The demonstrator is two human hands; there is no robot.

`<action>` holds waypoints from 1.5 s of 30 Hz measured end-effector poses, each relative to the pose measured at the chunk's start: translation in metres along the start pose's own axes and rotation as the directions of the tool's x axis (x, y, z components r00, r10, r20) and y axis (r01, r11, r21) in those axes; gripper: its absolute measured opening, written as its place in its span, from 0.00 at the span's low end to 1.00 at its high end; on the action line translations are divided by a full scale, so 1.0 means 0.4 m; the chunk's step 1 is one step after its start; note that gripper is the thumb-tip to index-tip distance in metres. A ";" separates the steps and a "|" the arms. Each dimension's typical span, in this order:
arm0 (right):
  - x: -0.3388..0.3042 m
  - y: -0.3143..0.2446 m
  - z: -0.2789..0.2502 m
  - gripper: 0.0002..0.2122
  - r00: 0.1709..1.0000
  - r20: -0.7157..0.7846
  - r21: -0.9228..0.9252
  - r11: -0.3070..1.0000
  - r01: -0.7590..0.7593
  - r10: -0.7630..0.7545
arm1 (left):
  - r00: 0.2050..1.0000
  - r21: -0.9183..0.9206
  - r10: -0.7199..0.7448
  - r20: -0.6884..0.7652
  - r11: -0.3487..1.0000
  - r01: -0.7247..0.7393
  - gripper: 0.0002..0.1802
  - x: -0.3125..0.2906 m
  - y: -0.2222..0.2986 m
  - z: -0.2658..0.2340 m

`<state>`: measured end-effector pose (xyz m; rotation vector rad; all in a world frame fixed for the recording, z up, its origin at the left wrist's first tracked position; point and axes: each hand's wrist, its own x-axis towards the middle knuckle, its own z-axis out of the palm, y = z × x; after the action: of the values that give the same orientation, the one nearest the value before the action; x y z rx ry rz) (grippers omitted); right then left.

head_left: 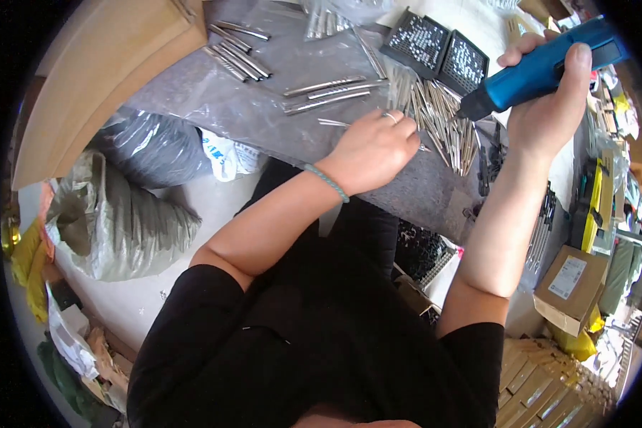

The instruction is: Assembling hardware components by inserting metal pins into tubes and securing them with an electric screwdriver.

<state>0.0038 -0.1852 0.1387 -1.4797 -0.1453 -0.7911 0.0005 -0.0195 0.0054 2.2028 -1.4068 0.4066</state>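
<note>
My left hand (378, 150) is closed in a loose fist, low over the grey worktop (271, 135). A small metal tip (425, 148) pokes out on its right side; the fingers hide the rest of that piece. My right hand (549, 114) is wrapped round a blue electric screwdriver (531, 68), raised at the right with its black nose pointing left and down. Below that nose lies a pile of slim metal rods (446, 132). Thin silver pieces (332, 123) lie just left of my left hand. Behind it are several shiny metal tubes (328, 89).
Two black trays of small parts (415, 44) stand at the back. More metal tubes (239, 53) lie far left beside a large cardboard box (114, 78). A woven sack (121, 221) stands on the floor at left. A small carton (571, 285) is at right.
</note>
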 end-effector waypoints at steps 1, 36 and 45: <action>0.017 -0.015 0.010 0.22 1.000 0.003 0.007 1.000 0.014 -0.014 | 1.000 0.017 0.003 0.024 1.000 -0.003 0.08 0.001 0.001 -0.006; -0.353 0.044 -0.176 0.11 0.995 -0.101 -0.994 0.045 -0.101 -0.002 | 0.855 -0.229 -0.073 -0.513 0.972 -0.054 0.09 -0.036 0.021 -0.215; -0.384 -0.042 -0.152 0.11 0.902 -0.095 -0.704 0.612 -0.361 0.422 | 0.847 -0.851 -0.408 0.341 0.248 0.462 0.14 -0.043 0.133 -0.090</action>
<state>-0.1427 -0.1806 0.0607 -2.1820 0.4824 -0.4195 -0.0545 -0.0053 0.0398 1.4647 -0.6153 -0.5704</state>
